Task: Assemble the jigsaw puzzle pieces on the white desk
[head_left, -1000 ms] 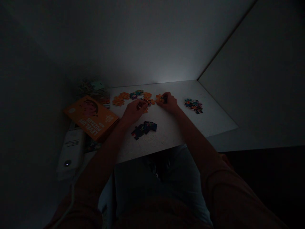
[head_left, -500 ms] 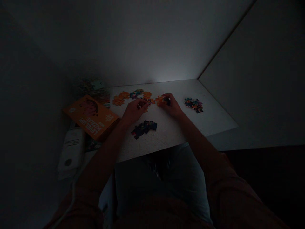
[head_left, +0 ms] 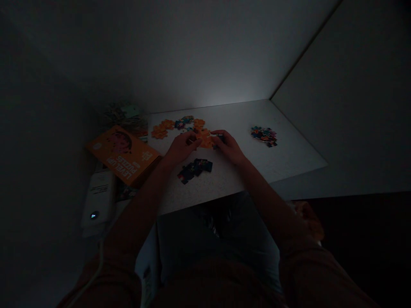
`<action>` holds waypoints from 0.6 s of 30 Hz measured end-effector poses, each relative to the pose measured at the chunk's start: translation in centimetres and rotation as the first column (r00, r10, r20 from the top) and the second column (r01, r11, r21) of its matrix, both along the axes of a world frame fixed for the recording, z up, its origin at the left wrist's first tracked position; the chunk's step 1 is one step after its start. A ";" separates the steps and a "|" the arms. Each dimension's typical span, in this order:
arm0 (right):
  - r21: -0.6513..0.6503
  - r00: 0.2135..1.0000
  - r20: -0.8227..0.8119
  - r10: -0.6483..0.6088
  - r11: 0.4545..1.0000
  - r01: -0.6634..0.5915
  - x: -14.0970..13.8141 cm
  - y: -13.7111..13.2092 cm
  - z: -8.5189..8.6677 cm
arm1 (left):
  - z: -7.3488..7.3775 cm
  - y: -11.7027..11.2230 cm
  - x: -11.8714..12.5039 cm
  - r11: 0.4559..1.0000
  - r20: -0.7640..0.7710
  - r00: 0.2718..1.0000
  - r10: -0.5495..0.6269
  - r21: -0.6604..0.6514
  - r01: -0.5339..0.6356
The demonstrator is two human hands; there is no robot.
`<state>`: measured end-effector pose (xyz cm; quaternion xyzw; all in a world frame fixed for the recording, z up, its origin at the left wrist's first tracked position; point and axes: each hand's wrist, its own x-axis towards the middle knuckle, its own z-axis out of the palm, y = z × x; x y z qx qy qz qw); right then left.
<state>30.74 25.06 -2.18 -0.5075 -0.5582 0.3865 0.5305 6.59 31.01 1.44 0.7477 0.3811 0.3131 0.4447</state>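
Note:
Orange-backed puzzle pieces [head_left: 205, 139] are between my two hands over the white table. My left hand [head_left: 183, 147] is closed with its fingertips at their left side. At their right side my right hand [head_left: 227, 145] pinches a piece, with something dark showing by its fingers. Just behind lie more orange-backed pieces [head_left: 162, 128] and a small group of colourful pieces [head_left: 184, 122]. Several dark picture pieces [head_left: 195, 170] overlap on the table in front of my hands. Dim light hides which pieces are joined.
An orange puzzle box [head_left: 123, 154] lies left of the table, partly over a white device [head_left: 99, 196] with a cable. To the right is a heap of mixed puzzle pieces [head_left: 263, 136]. Walls border the white table [head_left: 244, 115] behind and at right.
My right hand has brought its orange piece left, and my hands are closer together. More orange backing shows between them. A small display on the white device is now lit.

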 end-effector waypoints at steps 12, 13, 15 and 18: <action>0.026 0.994 -0.018 -0.111 0.993 0.112 0.1 0.0 -0.1 | -0.2 1.3 -0.4 0.983 0.059 0.981 0.184 -0.021 -0.183; 0.008 0.994 -0.027 -0.107 0.994 0.107 0.0 0.0 0.0 | -0.1 1.5 -0.5 0.978 0.061 0.976 0.207 -0.014 -0.206; -0.033 0.994 -0.054 -0.093 0.995 0.092 -0.1 0.1 -0.1 | 0.0 1.7 -0.6 0.968 0.071 0.966 0.249 -0.006 -0.249; -0.056 0.993 -0.084 -0.078 0.996 0.073 -0.1 0.3 -0.2 | 0.2 1.8 -0.8 0.957 0.082 0.954 0.288 0.012 -0.290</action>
